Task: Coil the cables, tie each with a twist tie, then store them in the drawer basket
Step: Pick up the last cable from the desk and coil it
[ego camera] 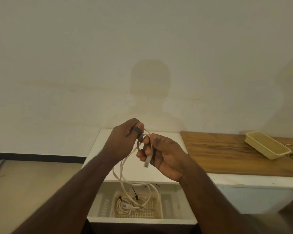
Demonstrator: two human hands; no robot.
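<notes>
I have the white cable up in both hands, above the open drawer. My right hand pinches the end with the clear plug, plug pointing down toward 6 o'clock; my left hand, at 10 o'clock from it, is curled round the strand just beside, a small loop standing between them. The slack runs down at 6 o'clock into the drawer basket, where tied coils already lie. The cable's long axis hangs vertically, so I judge the next loops must be gathered upward. A second basket sits on the wooden table at 3 o'clock.
</notes>
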